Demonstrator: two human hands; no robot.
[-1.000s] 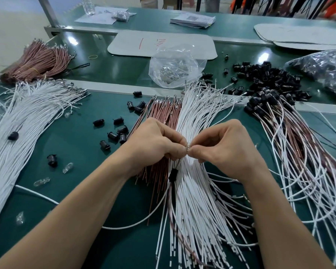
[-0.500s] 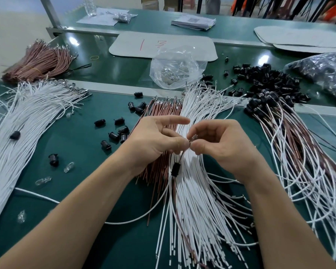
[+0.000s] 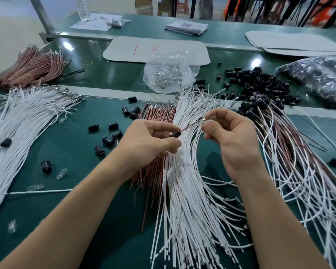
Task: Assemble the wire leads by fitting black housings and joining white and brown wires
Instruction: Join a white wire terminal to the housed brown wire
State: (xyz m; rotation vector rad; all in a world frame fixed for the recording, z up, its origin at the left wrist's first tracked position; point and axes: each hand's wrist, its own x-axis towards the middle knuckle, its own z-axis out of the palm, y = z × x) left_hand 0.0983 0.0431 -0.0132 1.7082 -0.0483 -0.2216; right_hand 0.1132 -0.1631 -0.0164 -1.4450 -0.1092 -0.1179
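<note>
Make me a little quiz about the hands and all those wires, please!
1. True or false: the left hand grips a black housing while the right hand pinches a wire end.
2. Where is the big heap of loose housings? A) far right of the table B) near left corner C) inside the clear bag
3. Fill in: the bundle in the far left corner holds ____ wires.
Key: 1 true; 2 A; 3 brown.
</note>
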